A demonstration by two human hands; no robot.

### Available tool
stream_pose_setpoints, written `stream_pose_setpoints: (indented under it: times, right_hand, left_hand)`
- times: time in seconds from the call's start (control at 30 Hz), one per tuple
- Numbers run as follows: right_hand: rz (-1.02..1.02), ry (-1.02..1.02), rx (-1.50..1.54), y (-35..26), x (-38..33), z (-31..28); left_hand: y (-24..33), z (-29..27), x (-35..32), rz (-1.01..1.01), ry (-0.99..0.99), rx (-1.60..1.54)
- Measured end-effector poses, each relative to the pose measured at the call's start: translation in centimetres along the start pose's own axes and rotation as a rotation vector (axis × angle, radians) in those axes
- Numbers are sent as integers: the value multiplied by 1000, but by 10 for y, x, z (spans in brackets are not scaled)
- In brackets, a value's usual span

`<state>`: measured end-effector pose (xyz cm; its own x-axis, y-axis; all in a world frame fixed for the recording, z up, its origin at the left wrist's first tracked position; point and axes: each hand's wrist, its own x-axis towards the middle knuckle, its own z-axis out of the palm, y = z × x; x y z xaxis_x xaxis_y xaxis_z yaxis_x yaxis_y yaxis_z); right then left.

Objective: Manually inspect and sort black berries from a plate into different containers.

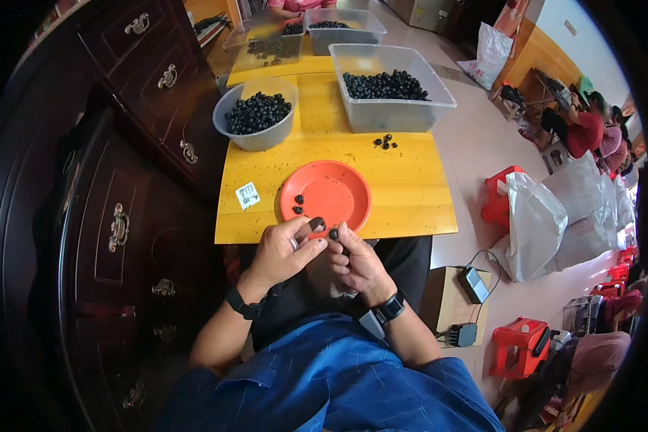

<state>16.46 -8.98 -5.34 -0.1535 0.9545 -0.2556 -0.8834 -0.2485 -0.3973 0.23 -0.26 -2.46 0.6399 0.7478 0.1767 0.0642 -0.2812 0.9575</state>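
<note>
Over the near rim of a round orange-red plastic dish (331, 189), my two hands are close together. My right hand (358, 265) is closed, pinching a small black round piece (333, 234) between thumb and finger. My left hand (282, 252), with a ring on one finger, is curled beside it, thumb toward the right hand. Something dark (315, 224) shows at its index fingertip; whether it is held or worn I cannot make out. A few more black pieces (299, 204) lie at the dish's left side.
On the yellow table (403, 183) stand a round translucent tub (259, 140) and a rectangular bin (396, 119), both holding many black pieces. Loose pieces (387, 142) and a white label (248, 196) lie nearby. Dark drawers (115, 223) rise at left. Another person (299, 6) sits opposite.
</note>
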Motion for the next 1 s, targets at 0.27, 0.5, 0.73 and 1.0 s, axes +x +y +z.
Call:
stream_pose_setpoints:
  times: [0.27,0.5,0.73,1.0]
  right_hand:
    - [4,42,-2,7,-1,1]
    - [-12,58,-13,10,-4,1]
    - [-8,5,-48,11,-4,-4]
    - [22,7,-15,14,0,-14]
  left_hand:
    - [19,-8,0,161,-42,523]
    - [10,-5,-1,205,-68,520]
    - [11,-5,0,198,-104,549]
    - [6,-3,-1,213,-65,548]
